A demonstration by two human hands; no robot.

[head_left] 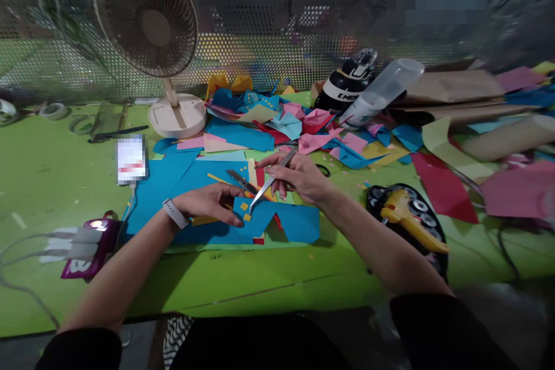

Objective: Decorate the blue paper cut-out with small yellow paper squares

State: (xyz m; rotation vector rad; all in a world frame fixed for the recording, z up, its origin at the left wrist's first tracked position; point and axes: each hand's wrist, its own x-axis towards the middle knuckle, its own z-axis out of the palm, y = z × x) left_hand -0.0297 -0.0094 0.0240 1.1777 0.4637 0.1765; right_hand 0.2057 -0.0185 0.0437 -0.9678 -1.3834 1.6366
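My right hand is closed around a pair of metal tweezers, angled down to the left. Their tips meet small yellow paper squares on a blue paper cutout. At the cutout's left end, my left hand grips its edge between thumb and fingers. Beneath it lie larger blue sheets. A craft knife rests just behind the cutout, between my hands, with thin yellow strips near it.
A fan stands at the back left, near a phone and a purple power bank. Colored paper scraps, a black bottle and a clear bottle fill the back. A yellow glue gun lies at right.
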